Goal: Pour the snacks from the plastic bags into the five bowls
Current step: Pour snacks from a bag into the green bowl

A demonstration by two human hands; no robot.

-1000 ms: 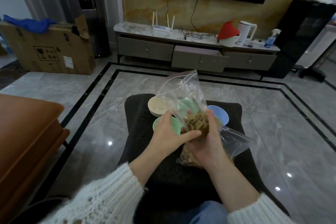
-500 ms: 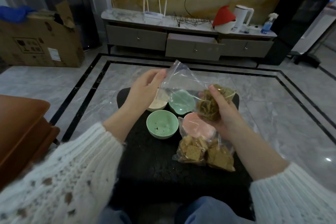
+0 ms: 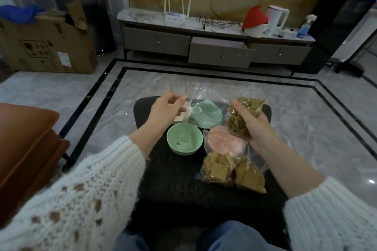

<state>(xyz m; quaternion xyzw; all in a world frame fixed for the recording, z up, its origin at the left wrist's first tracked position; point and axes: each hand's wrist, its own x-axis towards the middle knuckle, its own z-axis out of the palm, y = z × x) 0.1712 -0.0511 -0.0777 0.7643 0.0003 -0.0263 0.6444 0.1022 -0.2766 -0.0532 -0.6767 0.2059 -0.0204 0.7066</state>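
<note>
We hold the clear plastic bag (image 3: 206,108) stretched above the bowls. Our right hand (image 3: 254,128) is wrapped round its bunched bottom, grip clamped on the clump of thin brown snacks (image 3: 240,116), which sits right of and slightly beyond the near green bowl (image 3: 184,141). Our left hand (image 3: 163,112) pinches the bag's open edge just beyond that bowl's left rim. Behind the bowl, seen through the film, is a second green bowl (image 3: 206,114); to its right the pink bowl (image 3: 223,143) lies partly under a cracker bag (image 3: 230,171) resting on the dark table (image 3: 175,185).

To pour well, we should probably lift the right hand above the left, bring the mouth low over the near green bowl, keep the opening spread, and loosen the squeeze gradually so the snacks slide rather than dump. The film is slack; it may fold shut.
</note>
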